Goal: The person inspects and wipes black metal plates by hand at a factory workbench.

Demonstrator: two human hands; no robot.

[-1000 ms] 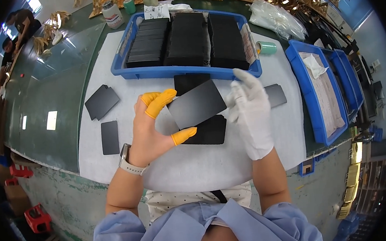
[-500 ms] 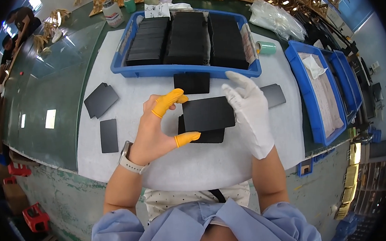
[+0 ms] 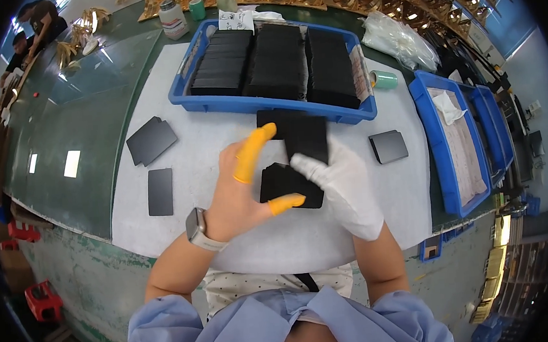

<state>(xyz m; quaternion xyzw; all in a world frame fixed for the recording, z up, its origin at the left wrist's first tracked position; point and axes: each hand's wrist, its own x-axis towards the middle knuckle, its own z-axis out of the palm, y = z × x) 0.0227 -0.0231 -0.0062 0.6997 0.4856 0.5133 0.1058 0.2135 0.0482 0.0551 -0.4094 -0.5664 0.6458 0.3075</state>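
We're pinching a black panel [image 3: 307,140] upright over the white mat [image 3: 193,196], left hand [image 3: 240,189] with its yellow finger cots on one edge, gloved right hand [image 3: 345,182] on the other. It's looking thin, stiff, light and probably slick, so edge grips seem best

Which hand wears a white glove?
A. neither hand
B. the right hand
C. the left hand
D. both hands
B: the right hand is covered by a white glove, while the left hand is bare apart from orange finger covers on two fingers; both hands are at a black panel above the white mat.
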